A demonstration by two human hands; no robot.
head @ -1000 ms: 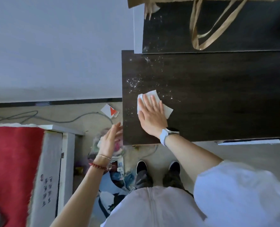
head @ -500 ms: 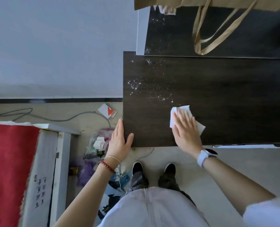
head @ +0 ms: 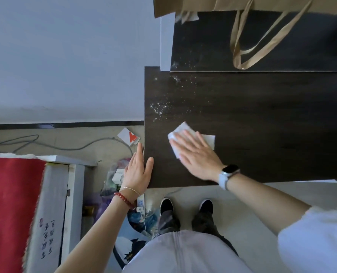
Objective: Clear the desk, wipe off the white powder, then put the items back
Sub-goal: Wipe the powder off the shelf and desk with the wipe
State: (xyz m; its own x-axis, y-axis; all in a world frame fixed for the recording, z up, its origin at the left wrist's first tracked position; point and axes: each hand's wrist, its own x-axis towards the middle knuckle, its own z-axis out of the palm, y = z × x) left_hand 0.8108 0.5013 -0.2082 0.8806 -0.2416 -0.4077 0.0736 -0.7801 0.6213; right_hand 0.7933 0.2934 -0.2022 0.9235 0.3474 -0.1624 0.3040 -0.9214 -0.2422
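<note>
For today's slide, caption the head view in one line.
Right hand presses a white tissue on the dark desk below leftover powder.

The desk (head: 262, 125) is dark brown with white powder (head: 160, 107) specks. The tissue (head: 209, 138) is white. The bag (head: 242, 4) is tan.

The person is standing at the dark wooden desk (head: 262, 125), looking straight down at it. The right hand (head: 197, 156) is lying flat, fingers spread, pressing a folded white tissue (head: 183, 131) against the desk near its left end. The left hand (head: 137, 172) is resting open against the desk's left edge, thumb lying on the top. White powder (head: 160, 107) is lying scattered on the desk just beyond the tissue. A brown paper bag (head: 242, 4) is sitting at the far side of the desk, its handles (head: 242, 56) drooping toward the person.
</note>
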